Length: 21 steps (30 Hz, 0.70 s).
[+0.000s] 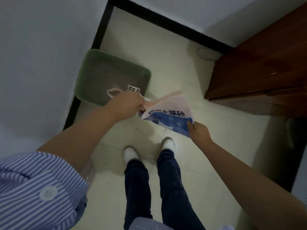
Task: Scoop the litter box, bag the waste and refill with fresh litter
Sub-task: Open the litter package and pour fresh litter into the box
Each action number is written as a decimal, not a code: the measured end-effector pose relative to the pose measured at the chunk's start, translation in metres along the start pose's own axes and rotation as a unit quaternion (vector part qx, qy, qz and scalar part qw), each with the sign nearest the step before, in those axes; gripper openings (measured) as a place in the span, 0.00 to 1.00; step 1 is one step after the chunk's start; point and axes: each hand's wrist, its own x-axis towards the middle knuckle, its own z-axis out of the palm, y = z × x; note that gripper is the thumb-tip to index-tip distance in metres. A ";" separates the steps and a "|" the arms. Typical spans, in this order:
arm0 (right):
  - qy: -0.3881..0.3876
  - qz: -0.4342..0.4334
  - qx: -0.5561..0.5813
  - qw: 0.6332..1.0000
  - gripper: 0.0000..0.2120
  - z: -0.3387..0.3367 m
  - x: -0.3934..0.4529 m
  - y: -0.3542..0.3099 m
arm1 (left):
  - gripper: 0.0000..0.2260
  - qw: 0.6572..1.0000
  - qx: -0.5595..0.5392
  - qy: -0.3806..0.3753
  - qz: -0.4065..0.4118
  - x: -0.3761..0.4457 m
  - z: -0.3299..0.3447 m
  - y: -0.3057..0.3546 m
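A green litter box [86, 70] with grey litter stands on the floor against the left wall. A white slotted scoop [132, 88] rests at its near right corner. My left hand [126, 101] grips the top of a thin pink plastic bag [172, 100], whose loop handle [113, 92] hangs over the box. Inside or behind the pink bag is a blue and white litter bag [169, 123] with printed characters. My right hand [198, 131] pinches the blue bag's lower right corner. Both bags are held in the air above the floor.
Pale tiled floor [207, 163] with a black skirting strip [166, 19] along the walls. A brown wooden door [262, 67] stands at the right. A round floor drain cover [206, 53] lies in the far corner. My white shoes [149, 150] stand below the bags.
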 end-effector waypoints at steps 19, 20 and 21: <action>0.098 -0.333 -0.313 0.884 0.10 -0.048 -0.034 0.016 | 0.16 0.992 0.021 -0.040 -0.119 -0.014 0.073 0.091; 0.092 -0.342 -0.318 0.879 0.09 -0.047 -0.035 0.020 | 0.16 0.989 0.033 -0.029 -0.138 -0.019 0.078 0.091; 0.087 -0.350 -0.329 0.873 0.08 -0.045 -0.036 0.026 | 0.14 0.991 0.039 0.013 -0.126 -0.023 0.085 0.091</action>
